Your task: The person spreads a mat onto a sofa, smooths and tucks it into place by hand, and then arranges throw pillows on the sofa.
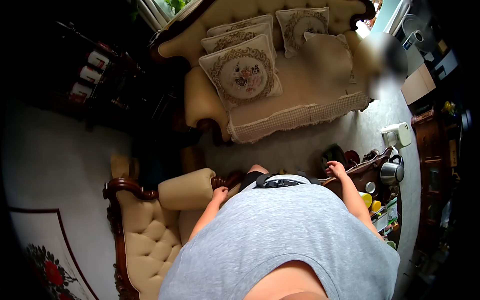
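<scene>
My left hand point(220, 193) hangs at my side, close to the dark wooden end of a padded sofa arm point(187, 189). Its fingers look loose and seem to hold nothing; whether they touch the wood I cannot tell. On the other side, my right hand point(336, 169) is held out with bent, parted fingers and nothing in it. It is beside the edge of a dark wooden table point(353, 168). A steel kettle point(392, 172), a round tin point(370, 187) and yellow-lidded containers point(366, 200) stand on that table.
A long cream sofa point(295, 90) with embroidered cushions point(242, 75) stands ahead. A tufted sofa point(150, 235) is at left. A white bin point(396, 135) stands on the grey floor point(280, 150) beyond the table. A fan point(417, 36) and dark cabinet point(431, 170) are at right.
</scene>
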The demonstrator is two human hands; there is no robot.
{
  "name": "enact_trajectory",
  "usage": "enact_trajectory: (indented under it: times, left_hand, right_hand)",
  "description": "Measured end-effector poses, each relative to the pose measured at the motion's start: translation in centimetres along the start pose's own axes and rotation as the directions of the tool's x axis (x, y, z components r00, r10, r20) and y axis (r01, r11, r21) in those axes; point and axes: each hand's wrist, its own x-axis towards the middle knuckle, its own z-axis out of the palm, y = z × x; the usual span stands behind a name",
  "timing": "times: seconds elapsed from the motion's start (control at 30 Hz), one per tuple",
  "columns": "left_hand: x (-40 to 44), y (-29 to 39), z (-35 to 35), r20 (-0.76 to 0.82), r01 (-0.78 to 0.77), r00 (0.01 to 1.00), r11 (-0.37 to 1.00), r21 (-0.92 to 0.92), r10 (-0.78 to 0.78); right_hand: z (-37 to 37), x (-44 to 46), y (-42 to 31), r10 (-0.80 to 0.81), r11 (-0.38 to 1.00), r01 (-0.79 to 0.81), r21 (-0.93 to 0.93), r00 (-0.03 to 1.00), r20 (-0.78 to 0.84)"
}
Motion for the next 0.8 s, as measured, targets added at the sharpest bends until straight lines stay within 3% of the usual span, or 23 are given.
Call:
enact_trajectory:
  times: [0.1,0.23,0.3,0.33,0.37,0.4,0.43,0.5,0.57,0.63,0.7,0.73,0.8]
  left_hand:
    - [8.1,-3.0,1.2,0.25,-0.096,0.968,0.959,0.267,0.027]
    - [16.5,3.6,-3.9,0.3,-0.136,0.953,0.954,0.266,0.053]
    - [21.0,8.8,-6.8,0.334,-0.161,0.94,0.952,0.261,0.068]
    - [22.9,11.3,-8.3,0.353,-0.166,0.933,0.952,0.259,0.067]
    - [25.0,14.4,-10.7,0.366,-0.211,0.923,0.951,0.226,0.118]
    - [29.9,15.2,-11.9,0.285,-0.235,0.94,0.961,0.149,0.186]
    - [33.8,16.6,-12.7,0.2,-0.262,0.949,0.963,0.068,0.245]
    - [35.1,24.8,-16.9,-0.079,-0.26,0.94,0.845,0.467,0.333]
    - [34.0,33.8,-21.0,-0.248,-0.251,0.844,0.76,0.6,0.475]
    - [39.6,38.3,-22.9,-0.346,-0.356,0.591,0.621,0.698,0.728]
    - [42.3,43.6,-24.9,-0.374,-0.436,0.387,0.525,0.731,0.843]
    - [43.1,46.0,-25.7,-0.365,-0.454,0.386,0.519,0.724,0.847]
    - [44.4,50.2,-26.8,-0.269,-0.458,0.59,0.59,0.665,0.761]
  right_hand:
    - [0.1,-0.3,-4.3,-0.037,0.991,0.048,0.126,0.995,-0.093]
    - [1.5,0.8,0.1,0.026,0.977,0.012,0.211,0.985,-0.173]
    - [3.8,-2.3,0.2,0.065,0.998,-0.055,0.039,0.942,-0.33]
    - [5.0,-3.3,1.9,-0.206,0.956,0.102,-0.276,0.902,-0.379]
    - [6.5,-5.2,1.3,0.069,0.972,-0.147,-0.182,0.923,-0.379]
    - [8.4,-7.2,-0.6,0.39,0.919,-0.38,0.107,0.837,-0.384]
    - [9.8,-3.0,7.6,0.595,0.802,-0.595,0.049,0.792,-0.137]
    - [12.1,-6.4,5.1,0.602,0.798,-0.586,0.139,0.783,-0.155]
    - [14.4,-7.6,2.4,0.583,0.809,-0.547,0.216,0.793,-0.175]
    - [16.1,-8.0,-0.4,0.565,0.816,-0.509,0.274,0.803,-0.19]
    - [17.3,-7.9,-3.2,0.542,0.825,-0.467,0.318,0.814,-0.211]
    - [17.7,-7.7,-4.3,0.528,0.832,-0.446,0.33,0.818,-0.226]
    - [18.0,-7.2,-6.3,0.505,0.844,-0.41,0.347,0.825,-0.253]
